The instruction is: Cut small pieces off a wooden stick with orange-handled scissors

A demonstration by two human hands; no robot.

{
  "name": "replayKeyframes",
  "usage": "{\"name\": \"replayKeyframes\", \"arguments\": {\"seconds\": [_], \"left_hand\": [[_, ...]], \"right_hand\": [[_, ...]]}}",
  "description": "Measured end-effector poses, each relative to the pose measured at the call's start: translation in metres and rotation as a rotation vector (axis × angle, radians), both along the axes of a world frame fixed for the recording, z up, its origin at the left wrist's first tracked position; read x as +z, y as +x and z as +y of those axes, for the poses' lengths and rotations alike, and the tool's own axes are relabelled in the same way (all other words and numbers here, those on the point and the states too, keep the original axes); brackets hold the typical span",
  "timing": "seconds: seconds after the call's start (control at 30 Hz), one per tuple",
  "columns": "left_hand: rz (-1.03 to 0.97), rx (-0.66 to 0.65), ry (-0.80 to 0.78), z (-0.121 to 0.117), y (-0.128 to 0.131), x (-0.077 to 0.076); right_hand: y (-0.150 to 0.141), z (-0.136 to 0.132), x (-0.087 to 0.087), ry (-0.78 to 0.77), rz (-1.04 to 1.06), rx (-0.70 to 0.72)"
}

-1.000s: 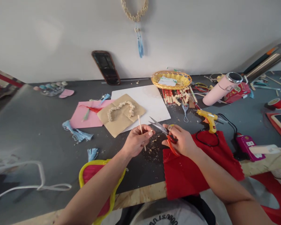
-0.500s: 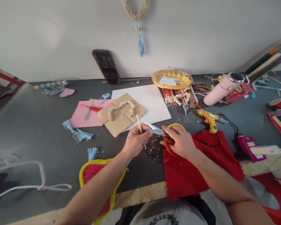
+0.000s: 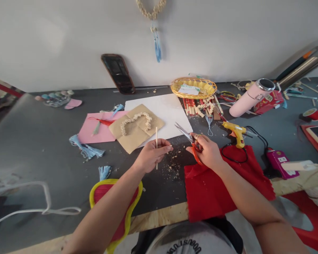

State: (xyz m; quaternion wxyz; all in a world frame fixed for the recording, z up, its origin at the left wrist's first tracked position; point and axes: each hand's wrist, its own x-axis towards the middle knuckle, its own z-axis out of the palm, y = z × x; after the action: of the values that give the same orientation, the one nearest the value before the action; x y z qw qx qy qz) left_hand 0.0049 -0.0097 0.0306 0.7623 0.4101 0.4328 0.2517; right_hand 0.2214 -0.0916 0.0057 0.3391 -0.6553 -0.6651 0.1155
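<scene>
My left hand point(image 3: 151, 155) is closed on a thin wooden stick point(image 3: 156, 135), which stands nearly upright above the dark table point(image 3: 42, 148). My right hand point(image 3: 206, 152) grips red-handled scissors point(image 3: 190, 141); their blades are apart and point up and left, a short way from the stick. Small wood chips point(image 3: 173, 165) lie scattered on the table between and below my hands. A red cloth point(image 3: 222, 187) lies under my right wrist.
A tan paper with a curved bead piece point(image 3: 136, 121) lies on a white sheet point(image 3: 164, 113), beside pink paper point(image 3: 95, 128). A yellow basket point(image 3: 193, 87), bundled sticks point(image 3: 193, 106), a pink bottle point(image 3: 250, 97), a yellow glue gun point(image 3: 237, 132) and blue tassels point(image 3: 86, 150) surround them.
The scissors closed in on the stick, then drew back to the right with blades apart. My left hand turned the stick more upright. The view shifted slightly.
</scene>
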Motion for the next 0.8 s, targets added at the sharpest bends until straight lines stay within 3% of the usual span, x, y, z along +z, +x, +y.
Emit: {"name": "replayKeyframes", "arguments": {"seconds": [0.37,0.67,0.8], "left_hand": [[0.043,-0.02,-0.017,0.0,0.002,-0.007],[-0.111,0.221,-0.004,0.011,-0.001,-0.009],[-0.135,0.228,0.005,0.012,-0.001,-0.013]], "right_hand": [[0.004,0.003,-0.006,-0.004,0.094,-0.006],[0.004,0.006,0.0,0.041,0.224,-0.072],[0.007,0.006,-0.003,0.095,0.395,-0.143]]}}
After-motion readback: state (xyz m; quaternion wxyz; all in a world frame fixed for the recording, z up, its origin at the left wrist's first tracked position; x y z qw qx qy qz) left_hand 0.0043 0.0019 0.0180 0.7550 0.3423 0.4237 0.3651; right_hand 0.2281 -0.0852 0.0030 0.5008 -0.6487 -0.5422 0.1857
